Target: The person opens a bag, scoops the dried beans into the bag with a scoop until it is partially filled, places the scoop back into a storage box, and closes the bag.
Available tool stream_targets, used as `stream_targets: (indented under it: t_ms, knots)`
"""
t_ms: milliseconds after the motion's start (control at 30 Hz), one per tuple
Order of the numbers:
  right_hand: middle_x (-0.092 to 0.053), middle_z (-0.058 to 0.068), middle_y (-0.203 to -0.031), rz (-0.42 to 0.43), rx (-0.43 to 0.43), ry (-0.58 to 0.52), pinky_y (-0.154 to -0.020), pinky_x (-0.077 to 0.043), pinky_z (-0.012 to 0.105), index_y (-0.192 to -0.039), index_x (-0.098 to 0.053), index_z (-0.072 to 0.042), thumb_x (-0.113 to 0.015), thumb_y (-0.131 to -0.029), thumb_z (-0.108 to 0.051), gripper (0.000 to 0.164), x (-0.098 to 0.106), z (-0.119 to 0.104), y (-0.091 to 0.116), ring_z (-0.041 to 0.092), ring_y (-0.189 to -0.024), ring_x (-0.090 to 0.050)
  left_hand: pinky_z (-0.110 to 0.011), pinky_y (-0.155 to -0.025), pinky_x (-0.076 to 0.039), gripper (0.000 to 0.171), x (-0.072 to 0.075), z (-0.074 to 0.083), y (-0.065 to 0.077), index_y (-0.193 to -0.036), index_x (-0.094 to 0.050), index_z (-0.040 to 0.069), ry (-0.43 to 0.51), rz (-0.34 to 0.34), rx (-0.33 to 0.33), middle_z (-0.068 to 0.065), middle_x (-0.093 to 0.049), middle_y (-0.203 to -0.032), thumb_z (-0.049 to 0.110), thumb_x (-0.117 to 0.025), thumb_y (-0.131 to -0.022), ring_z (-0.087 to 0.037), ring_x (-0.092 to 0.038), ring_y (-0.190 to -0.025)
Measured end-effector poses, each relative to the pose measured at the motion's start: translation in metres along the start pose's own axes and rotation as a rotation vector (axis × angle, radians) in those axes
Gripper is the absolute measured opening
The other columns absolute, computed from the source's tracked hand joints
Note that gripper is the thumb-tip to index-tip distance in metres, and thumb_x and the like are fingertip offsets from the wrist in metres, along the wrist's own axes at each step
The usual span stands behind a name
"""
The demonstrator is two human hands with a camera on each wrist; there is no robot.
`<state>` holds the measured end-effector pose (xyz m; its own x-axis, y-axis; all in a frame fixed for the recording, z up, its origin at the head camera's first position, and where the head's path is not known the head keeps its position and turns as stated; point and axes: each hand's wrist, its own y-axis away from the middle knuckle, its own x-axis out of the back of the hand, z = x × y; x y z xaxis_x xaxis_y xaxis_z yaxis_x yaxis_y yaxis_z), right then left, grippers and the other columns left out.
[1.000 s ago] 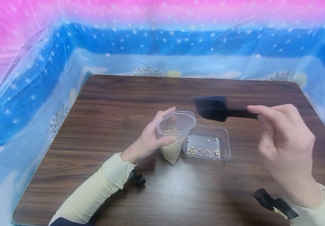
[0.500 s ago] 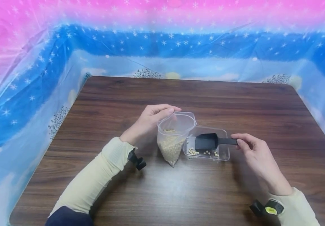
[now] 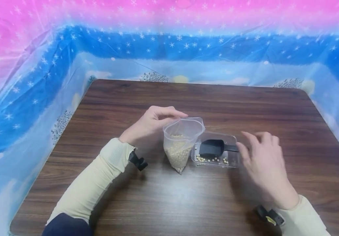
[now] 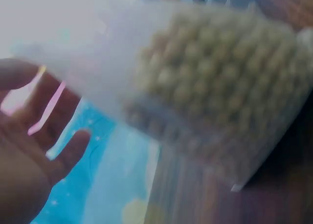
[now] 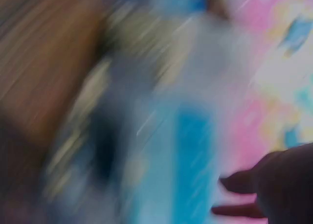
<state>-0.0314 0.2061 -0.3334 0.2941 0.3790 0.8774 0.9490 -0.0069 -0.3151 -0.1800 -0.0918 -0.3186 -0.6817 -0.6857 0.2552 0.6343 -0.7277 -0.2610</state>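
Note:
A clear plastic bag [image 3: 178, 144], partly filled with pale round beans [image 4: 215, 77], stands upright with its mouth wide. My left hand [image 3: 156, 119] is at the bag's upper left rim, fingers extended along the edge; the left wrist view shows its fingers [image 4: 71, 153] spread apart beside the plastic. A black scoop [image 3: 212, 148] lies in a clear plastic container [image 3: 235, 160] right of the bag, its handle reaching over the right side. My right hand [image 3: 264, 160] is just beside the handle's end, fingers loosely bent and holding nothing. The right wrist view is badly blurred.
Several loose beans [image 3: 202, 159] lie on the container's bottom around the scoop. Everything stands on a dark wood-grain table [image 3: 122, 105]. A pink and blue snowflake-printed cloth [image 3: 157, 42] hangs around the table's back and sides.
My right hand lowers the black scoop from the air into the container, then lets go of it. My left hand loosens from around the bag and shifts up to its rim.

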Motion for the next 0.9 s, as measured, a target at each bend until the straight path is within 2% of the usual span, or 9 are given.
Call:
stream_targets:
  t_ms: [67,133,233,300,433,500,633,733,900]
  knots:
    - [-0.051,0.018,-0.104,0.033,0.149,-0.022,-0.074,-0.045,0.046,-0.136,-0.055,-0.011,-0.065,-0.094,-0.030,0.047,0.004,-0.033,-0.002,0.031,-0.090,-0.048,-0.040,-0.084,-0.049,0.026,0.005,0.004,-0.001,-0.120,-0.068,0.005,-0.043,-0.064,-0.048,-0.014,-0.066,-0.104,0.003,-0.058,-0.096,-0.023,-0.056,-0.097]
    - [-0.054,0.008,-0.094,-0.010,0.291,-0.056,-0.066,-0.048,0.036,-0.142,-0.048,-0.012,-0.066,-0.092,-0.035,0.058,0.006,-0.066,-0.006,0.020,-0.080,-0.051,-0.041,-0.083,-0.048,0.026,0.010,0.009,-0.002,-0.118,-0.070,0.005,-0.105,-0.111,-0.067,-0.012,-0.066,-0.101,0.000,-0.059,-0.094,-0.022,-0.055,-0.095]
    - [-0.052,-0.005,-0.071,-0.072,0.444,-0.033,-0.048,-0.044,0.027,-0.142,-0.045,-0.014,-0.065,-0.091,-0.044,0.062,0.000,-0.104,-0.012,0.009,-0.057,-0.048,-0.040,-0.088,-0.048,0.021,0.016,0.016,-0.002,-0.108,-0.071,0.008,-0.182,-0.176,-0.037,-0.004,-0.068,-0.100,-0.001,-0.063,-0.091,-0.018,-0.058,-0.097]
    - [-0.050,-0.010,-0.060,-0.085,0.502,-0.022,-0.042,-0.041,0.027,-0.130,-0.052,-0.013,-0.068,-0.090,-0.041,0.051,-0.005,-0.117,-0.017,0.008,-0.049,-0.047,-0.037,-0.089,-0.049,0.018,0.018,0.021,0.000,-0.100,-0.070,0.012,-0.249,-0.222,-0.008,0.001,-0.067,-0.099,0.000,-0.064,-0.089,-0.015,-0.059,-0.097]
    - [-0.055,-0.010,-0.062,-0.047,0.557,-0.023,-0.042,-0.041,0.030,-0.096,-0.062,-0.015,-0.073,-0.088,-0.026,0.017,-0.009,-0.122,-0.025,0.011,-0.049,-0.051,-0.033,-0.080,-0.049,0.016,0.022,0.032,0.004,-0.090,-0.066,0.020,-0.418,-0.276,-0.032,0.008,-0.064,-0.090,0.005,-0.069,-0.088,-0.012,-0.056,-0.088]
    - [-0.059,-0.008,-0.068,-0.049,0.570,-0.041,-0.045,-0.044,0.030,-0.088,-0.061,-0.015,-0.073,-0.088,-0.020,0.013,-0.008,-0.120,-0.031,0.012,-0.054,-0.053,-0.032,-0.077,-0.049,0.016,0.027,0.037,0.008,-0.088,-0.066,0.019,-0.506,-0.273,-0.080,0.010,-0.063,-0.086,0.004,-0.070,-0.087,-0.011,-0.055,-0.083]
    - [-0.058,-0.004,-0.074,-0.096,0.602,-0.038,-0.052,-0.049,0.028,-0.086,-0.063,-0.014,-0.073,-0.087,-0.018,0.011,0.002,-0.114,-0.047,0.013,-0.061,-0.054,-0.034,-0.083,-0.043,0.021,0.033,0.051,0.020,-0.088,-0.065,0.015,-0.747,-0.232,-0.172,0.009,-0.061,-0.085,-0.005,-0.067,-0.085,-0.010,-0.054,-0.082]
    - [-0.058,-0.001,-0.081,-0.114,0.617,0.026,-0.058,-0.048,0.028,-0.086,-0.067,-0.013,-0.076,-0.084,-0.018,0.010,0.013,-0.108,-0.059,0.015,-0.069,-0.053,-0.038,-0.087,-0.038,0.025,0.034,0.063,0.032,-0.087,-0.060,0.016,-0.894,-0.190,-0.209,0.008,-0.058,-0.086,-0.007,-0.066,-0.082,-0.010,-0.050,-0.083]
    - [-0.056,0.001,-0.085,-0.116,0.629,0.107,-0.063,-0.038,0.030,-0.082,-0.063,-0.010,-0.076,-0.084,-0.016,0.014,0.022,-0.098,-0.070,0.022,-0.078,-0.048,-0.039,-0.087,-0.040,0.026,0.030,0.074,0.044,-0.087,-0.056,0.014,-0.946,-0.121,-0.265,0.006,-0.056,-0.084,-0.009,-0.068,-0.081,-0.010,-0.051,-0.081]
